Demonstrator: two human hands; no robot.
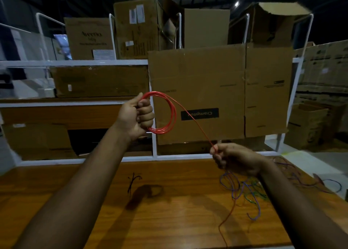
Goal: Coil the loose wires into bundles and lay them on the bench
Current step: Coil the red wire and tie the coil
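Red wire (170, 115) is being wound: the left hand (139, 116) is closed round a coil of several loops held up above the wooden tabletop (178, 207), and the right hand (231, 159) pinches the running strand lower down, its tail trailing onto the tabletop. Beside it lies a loose tangle of purple, blue and green wires (244, 190), not yet coiled. To wind well, I judge, keep light tension, match each new loop to the coil's size, and let the strand slip through the right fingers.
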